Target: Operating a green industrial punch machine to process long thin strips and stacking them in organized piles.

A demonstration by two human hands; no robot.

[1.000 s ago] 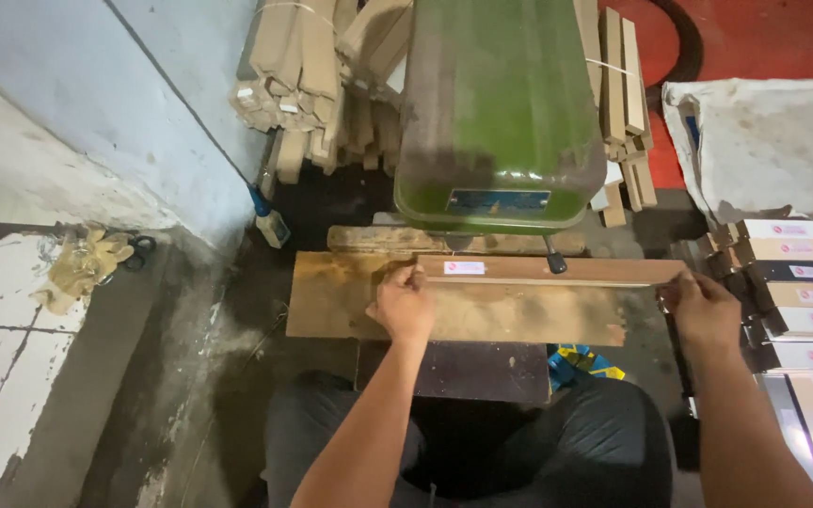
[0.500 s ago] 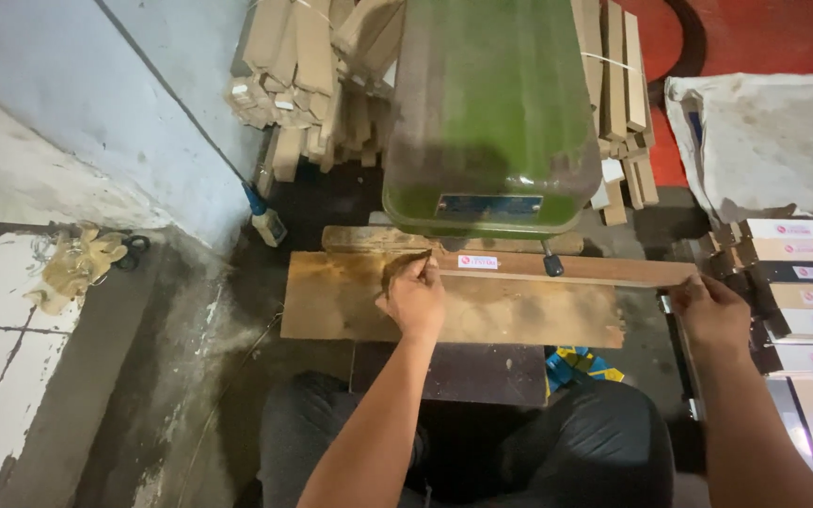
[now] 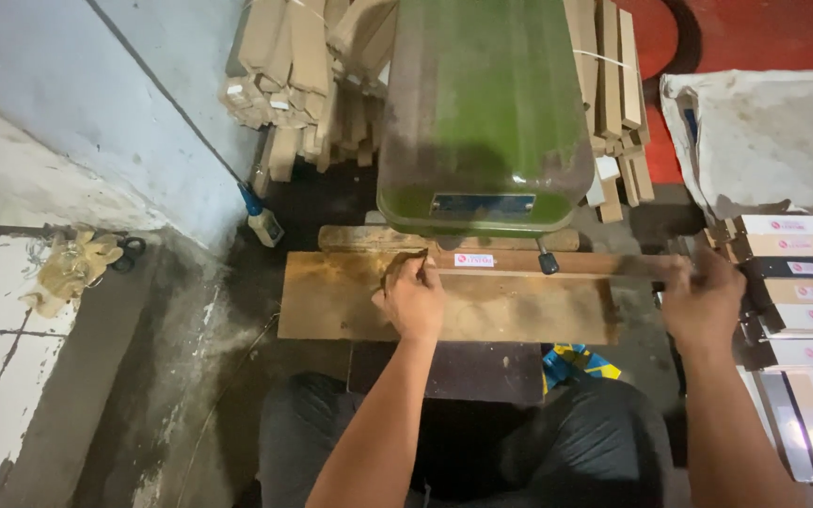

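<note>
A long brown wooden strip (image 3: 576,263) with a small white label lies across a rusty, dusty work table (image 3: 331,310) under a big green machine housing (image 3: 486,113). My left hand (image 3: 413,299) presses on the strip's left end, fingers curled over it. At the right, my right hand (image 3: 703,299) grips the strip's other end, which sticks out past the table edge. A small black part of the machine (image 3: 548,263) touches the strip near its middle.
Stacked flat strips in brown, white and black (image 3: 802,282) sit at the right. Bundles of wooden sticks (image 3: 303,75) lean behind the machine. A grey sack (image 3: 773,141) lies at back right. A cloth glove (image 3: 68,268) lies on the tiled ledge at left.
My left hand slid a little to the right along the strip. The right hand drew rightward and outward with the strip's end. The view tilted slightly.
</note>
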